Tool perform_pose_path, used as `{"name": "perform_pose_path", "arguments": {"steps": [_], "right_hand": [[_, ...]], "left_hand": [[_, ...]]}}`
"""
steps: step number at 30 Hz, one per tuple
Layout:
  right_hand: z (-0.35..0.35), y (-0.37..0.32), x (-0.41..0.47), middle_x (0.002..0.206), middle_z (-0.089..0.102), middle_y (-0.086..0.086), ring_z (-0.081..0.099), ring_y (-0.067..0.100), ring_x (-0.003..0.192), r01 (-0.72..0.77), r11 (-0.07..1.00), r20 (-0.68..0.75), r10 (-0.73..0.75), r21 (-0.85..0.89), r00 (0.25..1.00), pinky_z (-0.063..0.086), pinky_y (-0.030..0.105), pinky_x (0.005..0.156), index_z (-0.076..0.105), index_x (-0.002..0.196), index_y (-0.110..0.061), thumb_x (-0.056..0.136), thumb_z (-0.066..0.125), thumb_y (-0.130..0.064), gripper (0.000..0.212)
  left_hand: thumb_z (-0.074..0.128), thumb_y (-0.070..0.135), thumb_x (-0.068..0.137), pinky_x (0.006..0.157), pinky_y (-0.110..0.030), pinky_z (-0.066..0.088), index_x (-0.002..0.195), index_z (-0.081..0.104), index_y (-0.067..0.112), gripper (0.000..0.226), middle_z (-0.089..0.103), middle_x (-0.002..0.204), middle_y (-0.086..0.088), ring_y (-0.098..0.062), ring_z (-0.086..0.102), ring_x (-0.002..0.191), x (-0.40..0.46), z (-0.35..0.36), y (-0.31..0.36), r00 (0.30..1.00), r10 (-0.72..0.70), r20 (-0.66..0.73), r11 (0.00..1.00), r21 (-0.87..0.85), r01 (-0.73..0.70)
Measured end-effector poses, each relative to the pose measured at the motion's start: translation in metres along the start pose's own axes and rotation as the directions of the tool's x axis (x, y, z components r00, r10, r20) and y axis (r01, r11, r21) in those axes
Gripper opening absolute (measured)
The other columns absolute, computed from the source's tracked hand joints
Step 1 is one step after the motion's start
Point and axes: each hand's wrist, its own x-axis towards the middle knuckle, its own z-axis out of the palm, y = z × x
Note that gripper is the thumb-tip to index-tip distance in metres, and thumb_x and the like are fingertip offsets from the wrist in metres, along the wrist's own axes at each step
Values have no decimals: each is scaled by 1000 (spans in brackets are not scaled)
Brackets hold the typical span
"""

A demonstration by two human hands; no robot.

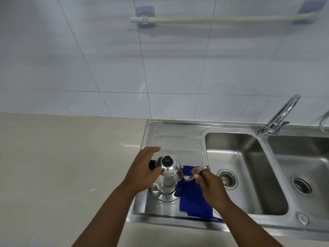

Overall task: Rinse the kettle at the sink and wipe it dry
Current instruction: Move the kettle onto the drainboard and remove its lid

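Here, left hand point(145, 171) cupped around the upper body of the steel kettle point(166, 180), thumb pressed on the near side of the shoulder below the black lid knob, fingers arched over the far side and not fully wrapped. Just beyond the thumb, the black handle point(152, 164), poking out left. Right hand point(207, 182) pinched closed on the tip of the thin curved spout point(195, 173), fingertips curled around the metal. Both forearms reaching in from the bottom edge, converging on the kettle.

Upright on the ribbed drainboard point(178, 143) of the sink unit, left of the two basins; base touching a blue cloth point(194, 198) spread flat under the right wrist, one corner hanging over the front rim. Directly right of the right hand, the near basin point(249, 184), open and deep, drain strainer close by. Farther right and back, the faucet point(279, 118), well apart from the kettle. To the left, bare beige countertop point(62, 166). Behind, white tiled wall point(106, 59) with a rail point(222, 19) high up.
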Motion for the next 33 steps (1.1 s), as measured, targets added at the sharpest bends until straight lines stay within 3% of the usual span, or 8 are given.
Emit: {"name": "perform_pose_path", "arguments": {"steps": [2, 6, 10, 16, 24, 27, 31, 33], "right_hand": [[0, 2, 0, 97, 67, -17, 63, -3, 93, 6, 1000, -1, -6, -8, 1000, 41, 4, 80, 61, 108, -34, 97, 55, -24, 16], [2, 6, 1, 102, 68, -13, 65, 2, 96, 11, 1000, 1, -11, -26, 1000, 41, 6, 82, 64, 115, -28, 97, 54, -24, 21], [2, 5, 0, 98, 68, -16, 64, -3, 92, 31, 999, -11, -32, -42, 999, 43, 1, 77, 62, 112, -33, 97, 54, -23, 19], [4, 6, -1, 101, 67, -15, 61, -8, 90, 42, 996, -28, -45, -85, 999, 40, 1, 79, 64, 114, -26, 98, 52, -23, 20], [10, 7, -2, 101, 65, -15, 58, -4, 87, 63, 986, -32, -69, -157, 997, 39, 3, 75, 61, 111, -27, 99, 49, -22, 18], [11, 8, -1, 102, 65, -13, 58, -3, 87, 65, 984, -33, -72, -167, 997, 39, 5, 76, 60, 114, -25, 100, 48, -22, 19], [9, 8, 0, 101, 67, -9, 61, 0, 89, 73, 988, -43, -80, -135, 996, 51, 21, 86, 56, 109, -31, 99, 48, -20, 17], [9, 8, 0, 99, 67, -9, 61, 1, 90, 87, 986, -33, -93, -142, 995, 47, 15, 83, 54, 107, -32, 99, 48, -19, 17]], "left_hand": [[64, 38, 84, 94, -22, 44, 128, 50, 30, 47, 52, 128, 15, -1, 49, 117, 3, 14, 19, 998, 65, -17, 997, 51, -64], [59, 27, 91, 93, -29, 50, 119, 57, 19, 29, 62, 116, 3, -11, 58, 109, 3, 38, 24, 985, 71, -158, 997, 28, -67], [53, 26, 95, 102, -27, 44, 132, 47, 16, 39, 56, 130, -1, -13, 53, 119, 1, 46, 25, 983, 27, -181, 1000, -6, -28], [53, 22, 95, 98, -17, 37, 125, 53, 14, 30, 58, 127, -3, -14, 53, 118, 3, 52, 25, 980, -14, -199, 999, -35, 7], [54, 19, 94, 101, -32, 46, 120, 56, 15, 26, 55, 121, 8, -14, 55, 116, -1, 46, 17, 975, 7, -221, 988, -149, -41], [53, 20, 95, 101, -32, 47, 123, 55, 17, 29, 57, 122, 4, -11, 55, 114, -2, 47, 18, 974, 10, -227, 985, -164, -48], [48, 22, 97, 95, -35, 53, 118, 60, 19, 24, 65, 122, 7, -10, 62, 101, 3, 32, 26, 935, -169, -312, 922, -386, 38], [49, 21, 97, 92, -31, 54, 119, 61, 19, 26, 66, 121, 8, -11, 64, 103, 3, 24, 27, 923, -168, -347, 925, -378, 26]]}}
